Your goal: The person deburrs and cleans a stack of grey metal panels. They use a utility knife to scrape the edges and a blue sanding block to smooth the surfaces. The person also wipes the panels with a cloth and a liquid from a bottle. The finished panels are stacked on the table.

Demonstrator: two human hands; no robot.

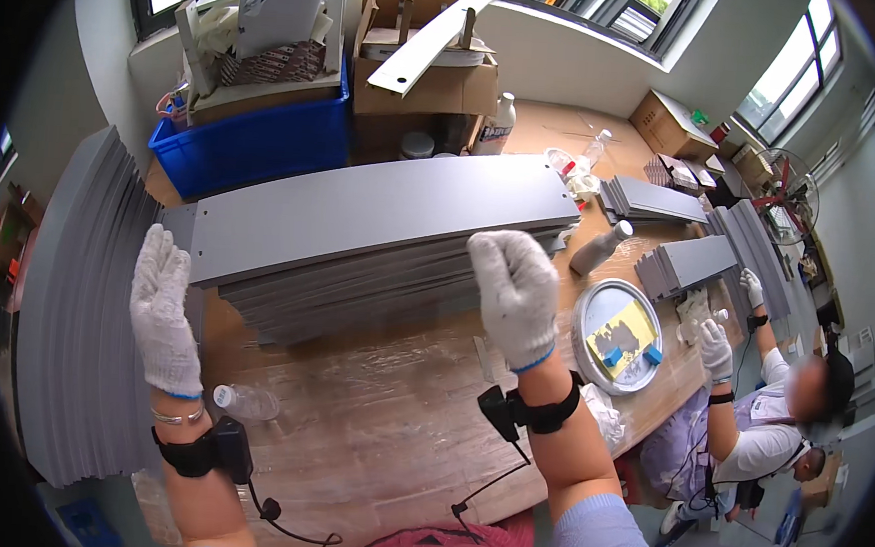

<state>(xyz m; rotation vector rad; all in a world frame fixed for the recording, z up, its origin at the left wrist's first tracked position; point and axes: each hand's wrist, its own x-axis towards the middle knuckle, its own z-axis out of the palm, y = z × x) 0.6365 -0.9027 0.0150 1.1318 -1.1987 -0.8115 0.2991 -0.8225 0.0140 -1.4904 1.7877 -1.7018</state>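
Forearms (573,460) in black wrist straps (186,454), gloved hands before a grey panel stack (345,303).
Left hand (164,317), empty with fingers straight, is by the stack's left end; right hand (517,288), curled into a loose, seemingly empty fist, is at its front near the right end; contact I cannot tell. A knock from either could skid the top panel (381,215) over the uneven layers beneath, and a swing might topple the grey bottle (599,248) right of the stack. That panel lies flat atop the stack: long, smooth, grey, with small end holes. Behind the stack sits a blue bin (265,150).
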